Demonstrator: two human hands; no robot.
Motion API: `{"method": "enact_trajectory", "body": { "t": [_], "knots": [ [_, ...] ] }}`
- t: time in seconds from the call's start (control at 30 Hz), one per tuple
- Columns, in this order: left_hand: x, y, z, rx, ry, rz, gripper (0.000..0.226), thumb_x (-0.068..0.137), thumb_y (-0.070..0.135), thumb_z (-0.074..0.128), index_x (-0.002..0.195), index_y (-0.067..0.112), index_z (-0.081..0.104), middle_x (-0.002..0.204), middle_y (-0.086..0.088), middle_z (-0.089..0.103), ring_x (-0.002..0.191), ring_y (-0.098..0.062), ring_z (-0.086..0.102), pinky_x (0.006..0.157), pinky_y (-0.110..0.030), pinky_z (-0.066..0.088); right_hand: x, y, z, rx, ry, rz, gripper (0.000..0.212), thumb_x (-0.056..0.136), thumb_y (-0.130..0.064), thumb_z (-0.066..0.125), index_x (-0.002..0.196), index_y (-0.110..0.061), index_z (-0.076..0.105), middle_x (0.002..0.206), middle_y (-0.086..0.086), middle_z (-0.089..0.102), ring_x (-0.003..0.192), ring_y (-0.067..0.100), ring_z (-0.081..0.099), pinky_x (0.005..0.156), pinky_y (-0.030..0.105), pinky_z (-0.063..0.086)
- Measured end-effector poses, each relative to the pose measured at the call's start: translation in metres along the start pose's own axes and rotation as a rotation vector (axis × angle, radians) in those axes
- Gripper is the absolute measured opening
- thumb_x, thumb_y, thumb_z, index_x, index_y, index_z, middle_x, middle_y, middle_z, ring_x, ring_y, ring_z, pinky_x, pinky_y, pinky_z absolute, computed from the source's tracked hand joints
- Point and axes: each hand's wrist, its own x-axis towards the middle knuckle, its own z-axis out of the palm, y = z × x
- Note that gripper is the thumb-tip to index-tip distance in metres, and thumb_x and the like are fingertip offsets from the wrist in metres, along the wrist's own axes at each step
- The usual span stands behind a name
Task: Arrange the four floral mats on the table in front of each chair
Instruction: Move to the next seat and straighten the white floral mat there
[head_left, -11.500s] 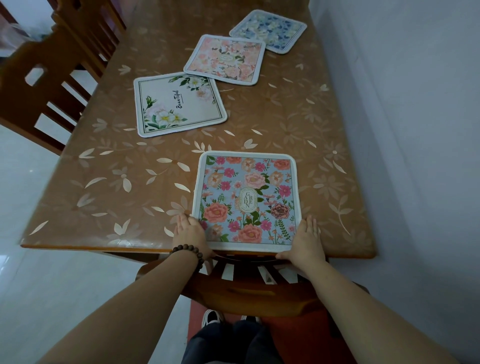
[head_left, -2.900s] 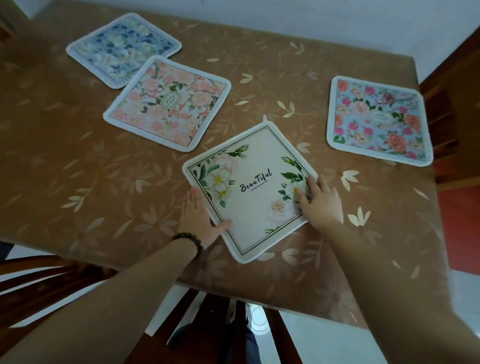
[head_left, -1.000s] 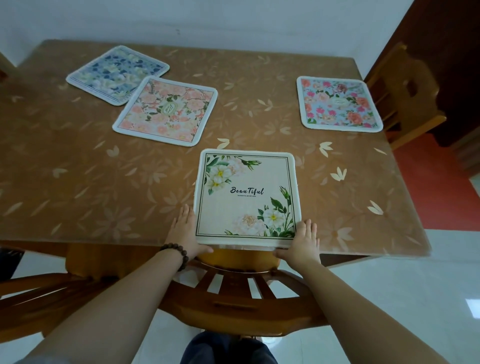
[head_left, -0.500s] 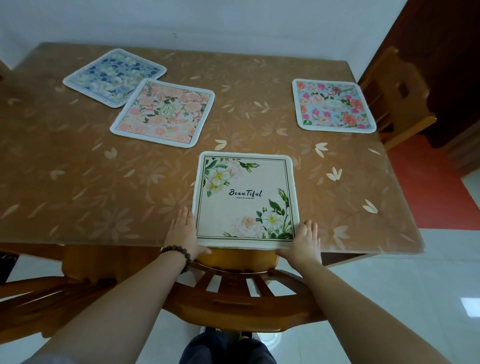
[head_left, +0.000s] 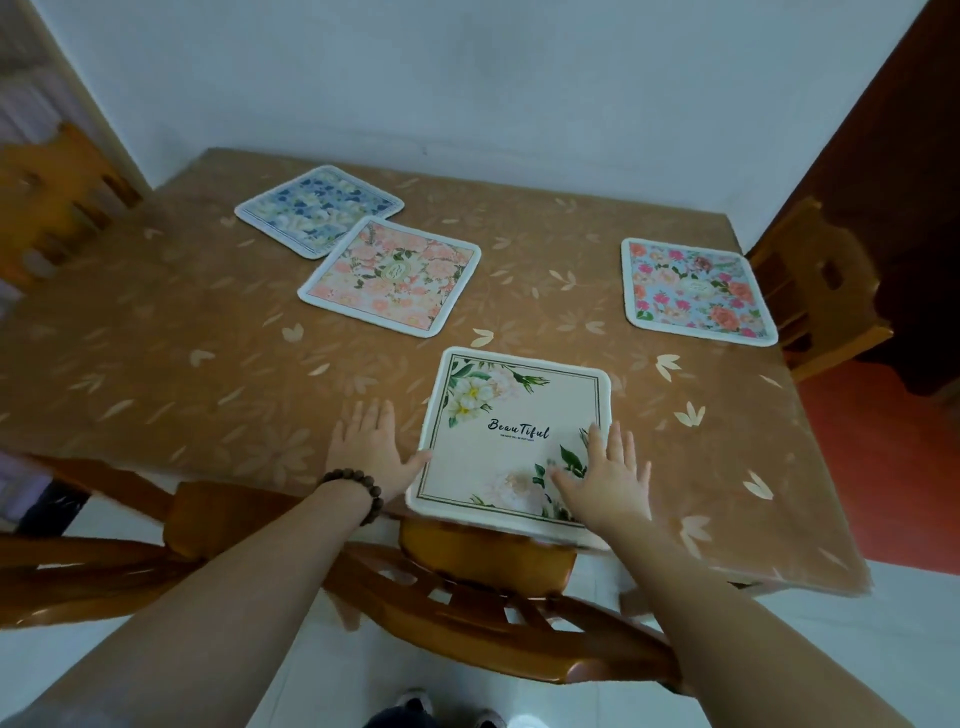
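Cream mat (head_left: 511, 434) (near edge overhanging) lies under right hand (head_left: 605, 475).

We reach both arms forward, our left hand (head_left: 370, 451) flat, fingers spread; our right hand (head_left: 605, 477) likewise flat, palm down, blurred.

Four mats (head_left: 514, 436) on table (head_left: 156, 332)

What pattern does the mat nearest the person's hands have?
The cream mat has white flowers, green leaves and "Beautiful" script; head view shows it.
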Motion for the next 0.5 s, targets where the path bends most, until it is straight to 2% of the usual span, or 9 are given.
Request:
{"method": "enact_trajectory", "body": {
  "t": [0.37, 0.5],
  "knots": [
    [-0.017, -0.079, -0.055, -0.003, 0.1, -0.198, 0.09, 0.084, 0.071, 0.032, 0.15, 0.018, 0.005, 0.159, -0.005, 0.006, 0.145, -0.023, 0.002, 0.117, -0.048, 0.009, 0.017, -0.103, -0.025, -0.049, 0.038, -0.22, 0.079, 0.09, -0.064, 0.029, 0.152, -0.021, 0.002, 0.159, 0.008, -0.014, 0.145, 0.026, -0.015, 0.114, 0.055, 0.0],
    [-0.014, -0.118, -0.062, -0.031, 0.134, -0.259, 0.09, 0.083, 0.071, 0.032, 0.15, 0.02, 0.003, 0.159, -0.004, 0.007, 0.145, -0.024, 0.003, 0.116, -0.048, 0.007, 0.018, -0.142, -0.022, -0.051, 0.028, -0.235, 0.077, 0.091, -0.063, 0.031, 0.152, -0.023, 0.005, 0.159, 0.008, -0.013, 0.145, 0.027, -0.013, 0.115, 0.055, -0.001]
  ]
}}
